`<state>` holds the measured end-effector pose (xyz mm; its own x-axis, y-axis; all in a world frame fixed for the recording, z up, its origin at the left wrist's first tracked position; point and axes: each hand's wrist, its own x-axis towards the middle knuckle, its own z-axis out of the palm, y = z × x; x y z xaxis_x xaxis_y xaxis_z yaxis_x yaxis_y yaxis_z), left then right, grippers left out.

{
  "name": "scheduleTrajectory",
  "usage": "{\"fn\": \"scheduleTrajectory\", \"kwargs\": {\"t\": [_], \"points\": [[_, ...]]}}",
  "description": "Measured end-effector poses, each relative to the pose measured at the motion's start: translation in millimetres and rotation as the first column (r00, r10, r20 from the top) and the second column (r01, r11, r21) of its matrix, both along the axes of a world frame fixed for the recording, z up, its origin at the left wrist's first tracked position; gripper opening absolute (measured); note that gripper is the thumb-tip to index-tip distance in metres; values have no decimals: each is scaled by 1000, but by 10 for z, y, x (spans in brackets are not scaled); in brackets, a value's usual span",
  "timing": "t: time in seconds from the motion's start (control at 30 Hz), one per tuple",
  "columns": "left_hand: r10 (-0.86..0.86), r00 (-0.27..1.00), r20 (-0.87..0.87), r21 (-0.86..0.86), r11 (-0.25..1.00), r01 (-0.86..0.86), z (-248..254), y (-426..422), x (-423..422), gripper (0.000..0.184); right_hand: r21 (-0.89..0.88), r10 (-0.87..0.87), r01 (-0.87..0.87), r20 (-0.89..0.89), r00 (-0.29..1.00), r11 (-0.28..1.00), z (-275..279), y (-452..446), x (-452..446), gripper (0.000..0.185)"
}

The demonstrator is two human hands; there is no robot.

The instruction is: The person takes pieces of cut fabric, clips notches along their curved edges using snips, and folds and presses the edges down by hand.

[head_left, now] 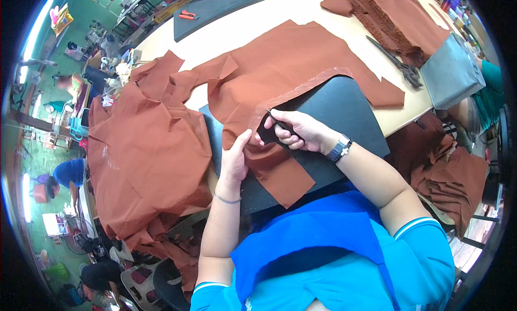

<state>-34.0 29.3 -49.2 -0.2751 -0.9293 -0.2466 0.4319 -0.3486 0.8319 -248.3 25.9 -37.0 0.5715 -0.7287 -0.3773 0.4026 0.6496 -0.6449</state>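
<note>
A large reddish-brown fabric piece (pixel 280 58) lies on a dark board (pixel 344 122) and the pale table. My left hand (pixel 237 157) pinches a folded edge of this fabric near the middle of the board, with part of its fingers hidden by the cloth. Close beside it, my right hand (pixel 304 131) is closed around a small black pointed tool (pixel 284 127), its tip at the fabric edge; the exact kind is unclear. A whitish line runs along the curved edge of the cloth above both hands. One fabric flap hangs down toward my blue apron (pixel 307 230).
Crumpled brown fabric (pixel 145 165) covers the left side. Large dark-handled shears (pixel 398 63) lie at right, near a grey-blue block (pixel 452 71) and stacked fabric (pixel 388 20). An orange cutter (pixel 187 14) rests on another dark board (pixel 221 9). Other people work at left and far side.
</note>
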Motion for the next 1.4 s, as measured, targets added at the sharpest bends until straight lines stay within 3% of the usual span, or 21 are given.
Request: {"fn": "scheduleTrajectory", "kwargs": {"t": [0.37,0.43,0.5,0.53,0.57,0.6,0.63,0.67,0.73,0.77,0.83,0.87,0.93,1.0,1.07,1.13,1.17,1.2,1.23,1.27,1.4], "points": [[-10,1000,24,4,1000,10,-58,-14,28,11,-12,-9,8,-13,1000,1000,-40,10,6,34],[-1,1000,16,3,1000,1,-37,19,22,11,-85,-15,5,-116,993,996,77,110,-36,35],[-9,987,160,0,1000,9,12,165,34,16,-233,-59,9,-207,977,972,76,154,-163,32],[-15,972,233,5,1000,14,43,294,44,18,-499,-242,12,-400,884,867,93,151,-185,31],[34,952,305,-57,998,-17,95,462,51,35,-714,-455,-60,-505,733,697,122,145,-214,31],[34,900,435,-145,989,33,185,628,91,53,-849,-666,-194,-510,544,491,167,143,-258,32],[-108,876,470,-123,975,186,367,754,174,53,-829,-746,-341,-552,371,444,261,119,-338,38],[-374,829,415,-41,903,428,554,786,323,48,-832,-784,-358,-535,314,424,175,69,-370,39],[-528,531,663,141,784,604,857,809,690,44,-773,-804,-496,-553,220,396,38,-3,-362,40],[-482,488,727,178,820,545,1147,796,719,39,-769,-821,-538,-525,224,345,-66,-27,-298,40],[-171,686,707,-77,946,316,1377,741,664,21,-783,-799,-547,-517,307,296,-138,-16,-63,39],[-38,712,701,-178,958,227,1441,644,545,16,-790,-788,-560,-503,356,251,-170,3,63,39],[186,734,654,-497,837,231,1440,362,176,12,-766,-659,-604,-574,486,221,-59,95,235,40],[192,746,637,-563,778,280,1177,4,-133,12,-776,-590,-574,-600,541,263,11,206,253,42],[128,749,651,-549,760,348,801,-299,-373,14,-685,-508,-552,-726,463,476,235,337,80,40],[164,707,688,-610,657,442,497,-384,-602,15,-677,-441,-395,-719,537,621,296,431,-247,40],[155,653,741,-581,635,509,365,-352,-691,15,-766,-545,-184,-582,603,615,127,473,-369,40],[151,595,789,-549,609,573,300,-311,-755,15,-536,-387,41,-554,737,843,291,572,-520,40],[255,533,807,-578,528,623,222,-300,-781,14,-387,-384,221,-419,823,895,299,604,-621,40],[357,467,809,-587,442,678,145,-290,-807,14,-193,-413,371,-266,871,908,284,622,-685,39],[427,498,755,-656,466,594,21,-298,-854,7,166,-449,461,-104,887,872,166,680,-755,37]]}}
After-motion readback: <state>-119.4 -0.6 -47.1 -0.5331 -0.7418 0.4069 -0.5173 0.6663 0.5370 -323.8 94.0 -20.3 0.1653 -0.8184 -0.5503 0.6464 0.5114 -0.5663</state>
